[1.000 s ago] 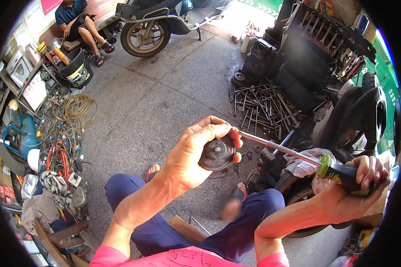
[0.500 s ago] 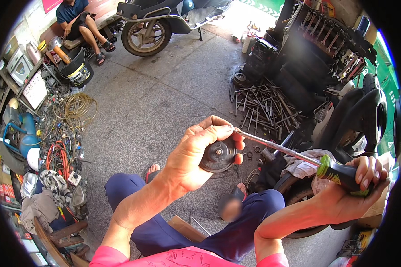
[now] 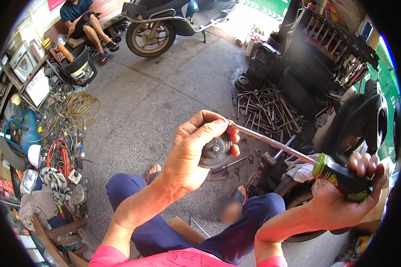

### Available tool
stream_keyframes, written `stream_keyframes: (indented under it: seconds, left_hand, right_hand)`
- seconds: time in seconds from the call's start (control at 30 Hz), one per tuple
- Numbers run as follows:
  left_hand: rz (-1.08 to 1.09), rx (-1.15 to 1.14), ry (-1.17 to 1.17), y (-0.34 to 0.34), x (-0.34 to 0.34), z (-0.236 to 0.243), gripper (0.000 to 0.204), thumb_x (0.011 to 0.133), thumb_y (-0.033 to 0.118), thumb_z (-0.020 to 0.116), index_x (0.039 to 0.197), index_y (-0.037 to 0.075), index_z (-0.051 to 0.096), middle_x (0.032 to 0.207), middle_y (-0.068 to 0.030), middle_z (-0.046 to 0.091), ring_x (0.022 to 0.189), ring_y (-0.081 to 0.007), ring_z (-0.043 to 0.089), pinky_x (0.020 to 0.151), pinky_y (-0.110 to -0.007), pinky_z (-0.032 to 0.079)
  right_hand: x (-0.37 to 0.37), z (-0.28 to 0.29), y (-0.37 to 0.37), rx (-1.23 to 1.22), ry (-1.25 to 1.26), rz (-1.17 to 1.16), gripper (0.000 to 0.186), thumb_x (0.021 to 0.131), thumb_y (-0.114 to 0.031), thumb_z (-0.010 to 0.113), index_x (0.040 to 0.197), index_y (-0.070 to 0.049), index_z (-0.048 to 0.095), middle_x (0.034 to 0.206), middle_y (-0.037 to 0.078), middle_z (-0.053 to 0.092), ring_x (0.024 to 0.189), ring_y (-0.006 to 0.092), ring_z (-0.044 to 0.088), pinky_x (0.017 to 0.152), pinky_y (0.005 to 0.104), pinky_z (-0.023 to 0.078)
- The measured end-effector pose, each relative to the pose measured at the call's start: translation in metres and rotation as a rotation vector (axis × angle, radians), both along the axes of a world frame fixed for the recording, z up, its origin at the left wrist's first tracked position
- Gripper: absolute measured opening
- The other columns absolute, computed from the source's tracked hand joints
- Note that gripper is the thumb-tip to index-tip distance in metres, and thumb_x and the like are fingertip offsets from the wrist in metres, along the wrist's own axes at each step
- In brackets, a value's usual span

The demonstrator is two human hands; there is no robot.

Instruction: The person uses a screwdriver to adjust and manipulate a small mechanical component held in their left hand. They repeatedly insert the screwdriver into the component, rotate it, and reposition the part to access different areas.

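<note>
black round disc part [image 3: 214,151], metal hub at centre, sits in my left hand [image 3: 196,153]; fingers curl over its top rim, thumb under, so the left grip is closed on the part, held at chest height above my knees. right hand [image 3: 356,187] is wrapped tight round the black and green handle of a long screwdriver [image 3: 298,153]; that grip is also closed, on the handle. shaft runs up and left from the handle, tip reaching the upper right edge of the disc by my left fingertips. i cannot tell whether the tip is seated in a screw or just resting against the rim; fingers hide the contact pt.

progress, my judgement: part is in hand and tool is brought to it, so the pick-up and approach look done. no loosened screw or separated piece shows, so the actual work on the disc looks not yet finished. disc appears in one piece.

surroundings: concrete floor [image 3: 165,89] below, loose metal rods and tools [image 3: 267,109] piled on it to the right, a scooter [image 3: 165,22] parked at the top, a seated person [image 3: 87,20] top left, coiled cables [image 3: 78,107] at left, a tyre [image 3: 370,120] far right. nothing touches either hand apart from disc and screwdriver.
</note>
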State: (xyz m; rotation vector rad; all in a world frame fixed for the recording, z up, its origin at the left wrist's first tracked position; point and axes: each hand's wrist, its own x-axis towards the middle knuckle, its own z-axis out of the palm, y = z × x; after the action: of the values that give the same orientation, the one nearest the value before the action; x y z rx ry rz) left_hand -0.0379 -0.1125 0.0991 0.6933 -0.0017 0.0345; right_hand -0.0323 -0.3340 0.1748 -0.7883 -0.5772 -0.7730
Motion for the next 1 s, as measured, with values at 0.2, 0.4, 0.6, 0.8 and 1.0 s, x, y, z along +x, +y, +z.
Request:
stream_keyframes:
  seconds: [0.2,0.4,0.6,0.8,1.0]
  left_hand:
    - [0.191,-0.004,-0.177,0.025,0.005,0.012,0.009,0.095,0.011,0.058,0.095,0.002,0.059,0.086,-0.0137,0.065,0.076,-0.0211,0.065,0.066,-0.035,0.057]
    - [0.286,0.104,-0.239,0.050,0.003,0.023,0.009,0.094,0.010,0.059,0.095,0.002,0.060,0.084,-0.0136,0.066,0.073,-0.0203,0.065,0.064,-0.034,0.057]
    - [0.443,0.207,-0.315,0.060,-0.002,0.032,0.012,0.095,0.014,0.060,0.096,0.002,0.060,0.084,-0.0129,0.066,0.072,-0.0185,0.066,0.062,-0.032,0.057]
    - [0.461,0.215,-0.314,0.067,-0.006,0.038,0.015,0.097,0.017,0.055,0.102,0.003,0.057,0.086,-0.0125,0.064,0.079,-0.0213,0.064,0.064,-0.037,0.056]
    - [0.524,0.177,-0.289,0.075,-0.006,0.036,0.022,0.098,0.025,0.056,0.098,0.003,0.058,0.086,-0.0129,0.065,0.077,-0.0207,0.064,0.062,-0.035,0.056]
  right_hand:
    - [0.001,0.007,0.010,-0.475,0.477,-0.431,0.049,0.096,-0.031,0.050,0.125,0.008,0.047,0.092,0.020,0.061,0.042,0.0146,0.051,0.035,0.0193,0.035]
    - [0.002,-0.004,0.019,-0.522,0.287,-0.200,0.044,0.100,-0.031,0.047,0.123,0.006,0.049,0.097,0.018,0.059,0.043,0.0108,0.049,0.039,0.0192,0.039]
    - [0.017,-0.008,0.032,-0.427,0.370,0.050,0.037,0.101,-0.029,0.049,0.110,0.007,0.047,0.094,0.022,0.058,0.047,0.0168,0.055,0.039,0.0249,0.046]
    - [0.034,-0.022,0.045,-0.316,0.571,0.129,0.031,0.100,-0.028,0.051,0.105,0.003,0.054,0.095,0.018,0.061,0.048,0.0162,0.057,0.040,0.0286,0.049]
    - [0.042,-0.030,0.061,-0.160,0.692,0.263,0.034,0.099,-0.032,0.054,0.106,0.001,0.056,0.094,0.016,0.062,0.051,0.0143,0.057,0.040,0.0287,0.047]
